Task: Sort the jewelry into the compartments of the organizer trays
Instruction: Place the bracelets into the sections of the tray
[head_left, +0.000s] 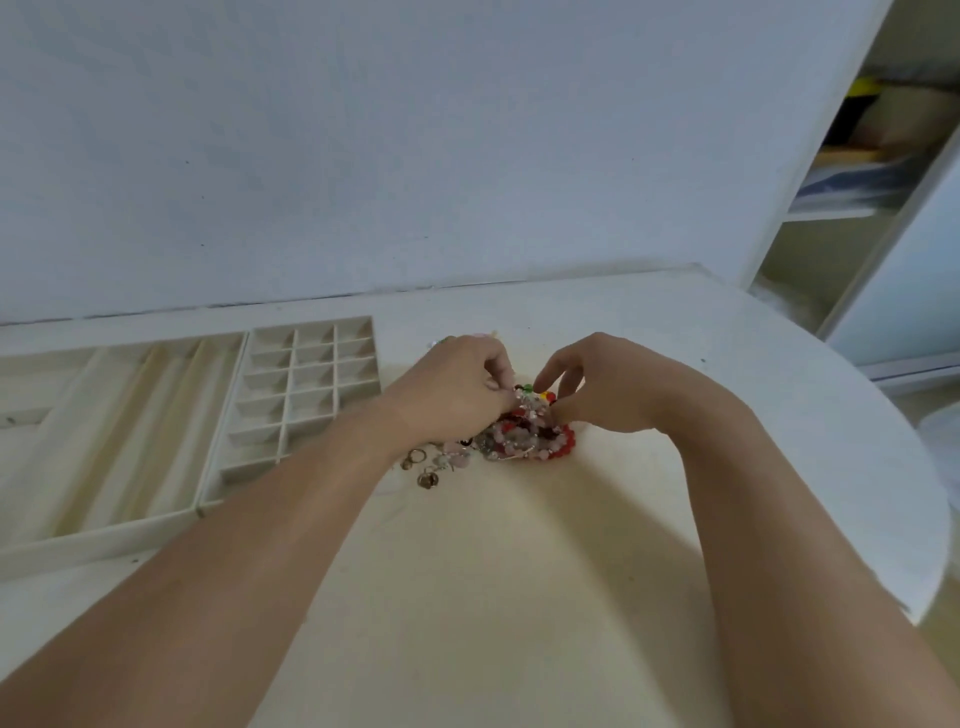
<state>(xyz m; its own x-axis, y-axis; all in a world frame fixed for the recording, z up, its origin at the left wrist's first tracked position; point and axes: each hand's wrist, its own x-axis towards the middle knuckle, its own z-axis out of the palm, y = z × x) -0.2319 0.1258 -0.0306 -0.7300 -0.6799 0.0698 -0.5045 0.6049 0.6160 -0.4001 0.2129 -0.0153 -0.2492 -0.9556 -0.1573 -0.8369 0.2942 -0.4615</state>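
A tangled pile of jewelry (524, 439), with red, pink and pale beads, lies on the white table between my hands. My left hand (457, 387) rests on the pile's left side, its fingertips pinched on a pale beaded strand at the top. My right hand (597, 389) is on the pile's right side with fingers curled into the beads; what it holds is hidden. A few metal rings (423, 467) lie loose at the pile's lower left. Left of the hands stand two cream organizer trays: a grid tray (311, 387) with small compartments and a long-slot tray (119, 431).
The white table (519, 571) has a rounded right edge, and a wall stands right behind it. An open shelf unit (852, 171) with stacked items stands at the far right. Both trays' visible compartments look bare.
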